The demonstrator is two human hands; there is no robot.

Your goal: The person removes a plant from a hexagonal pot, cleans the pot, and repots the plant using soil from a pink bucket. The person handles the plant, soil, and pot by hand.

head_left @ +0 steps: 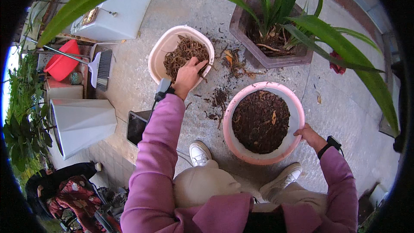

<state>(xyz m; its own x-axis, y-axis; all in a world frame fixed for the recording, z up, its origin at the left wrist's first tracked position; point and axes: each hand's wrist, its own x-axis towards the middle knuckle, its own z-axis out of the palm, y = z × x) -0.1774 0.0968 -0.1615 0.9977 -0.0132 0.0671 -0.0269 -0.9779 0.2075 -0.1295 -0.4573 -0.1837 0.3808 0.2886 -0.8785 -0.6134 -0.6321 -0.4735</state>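
My left hand (189, 76) reaches into an off-white plastic basin (156, 53), its fingers on a tangle of brown roots (190, 48); whether they grip any cannot be told. The thumb and fingers of my right hand (309, 136) hold the right rim of a pink round plastic tub (229, 129). Dark soil (258, 123) with a yellowed leaf on it lies inside that tub. Behind it a hexagonal brown planter (275, 62) holds a long-leaved green plant (268, 16). Loose soil and dry leaf scraps (230, 63) lie on the concrete between the containers.
A small black square pot (136, 127) stands by my left forearm. Farther left are a tall white planter (85, 124), a broom (102, 69), a red basin (63, 60) and a white box (124, 16). Long leaves hang over the top and right. My shoes flank the pink tub's near side.
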